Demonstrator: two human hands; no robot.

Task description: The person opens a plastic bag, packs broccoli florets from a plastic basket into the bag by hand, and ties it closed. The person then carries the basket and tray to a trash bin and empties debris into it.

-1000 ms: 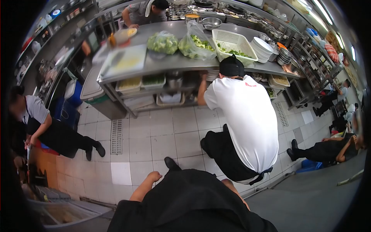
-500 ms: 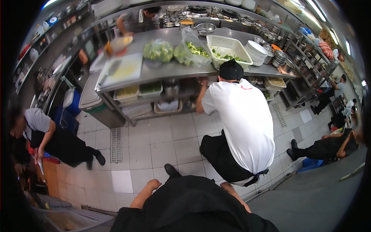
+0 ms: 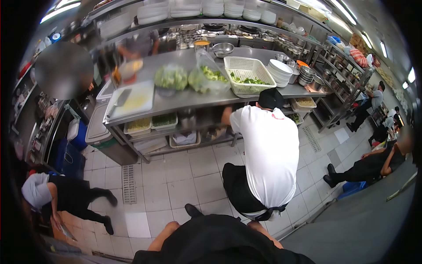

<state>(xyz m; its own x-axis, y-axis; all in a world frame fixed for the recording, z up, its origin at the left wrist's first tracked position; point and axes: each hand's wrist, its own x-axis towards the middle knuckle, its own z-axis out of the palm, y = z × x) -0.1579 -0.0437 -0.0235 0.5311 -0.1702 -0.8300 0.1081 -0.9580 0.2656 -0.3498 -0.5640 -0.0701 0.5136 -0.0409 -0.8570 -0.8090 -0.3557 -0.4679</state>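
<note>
My left hand [image 3: 172, 226] hangs low at the left edge of my black apron [image 3: 215, 233]. Only its wrist side shows; the fingers are hidden. On the apron's other side, my right hand [image 3: 255, 226] is mostly covered by the cloth too, its fingers out of sight. Neither hand can be seen touching a kitchen item. Nearest to my right hand is a co-worker in a white shirt [image 3: 272, 154] and black cap, crouching at the steel worktable [image 3: 176, 99] with an arm reaching to its lower shelf.
On the worktable are a cutting board [image 3: 143, 100] with a knife [image 3: 118, 103], bags of greens [image 3: 171, 78], a white basket [image 3: 248, 66] and stacked plates [image 3: 280, 70]. A co-worker at left holds a knife [image 3: 67, 231]. Another person [image 3: 373, 163] leans at right.
My view has tilted up and turned slightly, so the worktable sits lower. My hands have dropped further behind the apron. The co-worker at left has bent forward.
</note>
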